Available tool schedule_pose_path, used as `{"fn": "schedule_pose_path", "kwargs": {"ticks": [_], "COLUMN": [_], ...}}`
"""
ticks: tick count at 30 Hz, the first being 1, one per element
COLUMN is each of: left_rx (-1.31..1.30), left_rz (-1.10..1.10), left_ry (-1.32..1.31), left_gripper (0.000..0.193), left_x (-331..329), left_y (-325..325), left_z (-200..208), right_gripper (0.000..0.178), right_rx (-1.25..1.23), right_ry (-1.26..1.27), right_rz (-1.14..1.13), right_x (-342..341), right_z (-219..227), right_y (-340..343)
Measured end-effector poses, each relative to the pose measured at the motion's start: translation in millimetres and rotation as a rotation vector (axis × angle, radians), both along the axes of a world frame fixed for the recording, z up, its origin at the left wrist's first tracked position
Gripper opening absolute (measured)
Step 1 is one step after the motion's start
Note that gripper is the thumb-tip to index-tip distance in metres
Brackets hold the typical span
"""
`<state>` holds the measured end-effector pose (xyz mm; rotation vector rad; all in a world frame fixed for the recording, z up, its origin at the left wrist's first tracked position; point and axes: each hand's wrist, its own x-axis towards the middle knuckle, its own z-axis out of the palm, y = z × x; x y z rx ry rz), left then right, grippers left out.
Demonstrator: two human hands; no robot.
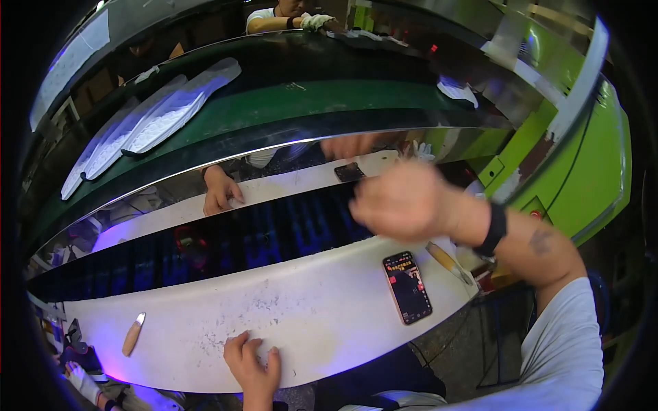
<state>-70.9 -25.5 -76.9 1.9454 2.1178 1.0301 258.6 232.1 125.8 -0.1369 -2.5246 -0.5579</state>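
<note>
Phone (408,288) on tbl (336,318), nr R hand (404,202).

A rectangular phone (408,288) with a lit, mostly dark screen lies near the right end of the white table (329,301), a tool with a yellow-brown wooden handle (444,257) by the far right corner. A short-bladed knife with a tan wooden handle (132,337) lies near the left end. Beyond the right end stands a bright green machine (596,164).

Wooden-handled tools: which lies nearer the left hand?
The tool to the left of the left hand; the other tool lies across the white surface, right of the phone.
</note>
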Motion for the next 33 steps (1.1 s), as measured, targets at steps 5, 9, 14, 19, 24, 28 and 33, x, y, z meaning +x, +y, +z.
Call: {"fn": "schedule_pose_path", "kwargs": {"ticks": [5,9,14,19,24,28,33], "left_rx": [0.011,0.096,0.123,0.217,-0.172,-0.067,0.009], "left_rz": [-0.033,-0.077,0.005,0.000,-0.398,-0.341,-0.310], "left_ry": [0.016,-0.028,-0.081,-0.450,-0.118,-0.112,-0.117], "left_gripper": [0.036,0.027,0.034,0.098,0.124,0.115,0.105], "left_x": [2.7,12.0,-0.6,-11.2,-21.2,-23.4,-22.8], "left_y": [-1.1,8.0,-8.0,-8.3,-7.5,-10.2,-16.0], "left_z": [1.7,7.0,2.1,49.2,45.1,16.4,11.1], "right_gripper": [0.044,0.061,0.059,0.056,0.049,0.060,0.071], "right_rx": [-0.777,-0.843,-1.054,-0.923,-0.565,-0.294,-0.332], "right_ry": [-0.214,0.072,-0.490,-0.305,-0.120,0.239,0.071], "right_rz": [-1.155,-1.162,-1.119,-0.080,0.366,0.080,-0.158], "right_x": [64.0,134.2,6.1,-73.8,-200.6,-303.7,-374.0], "right_z": [-124.5,-234.4,-122.1,-30.4,29.5,87.0,112.1], "right_y": [80.4,151.8,99.1,-1.9,-36.3,-9.1,19.0]}}
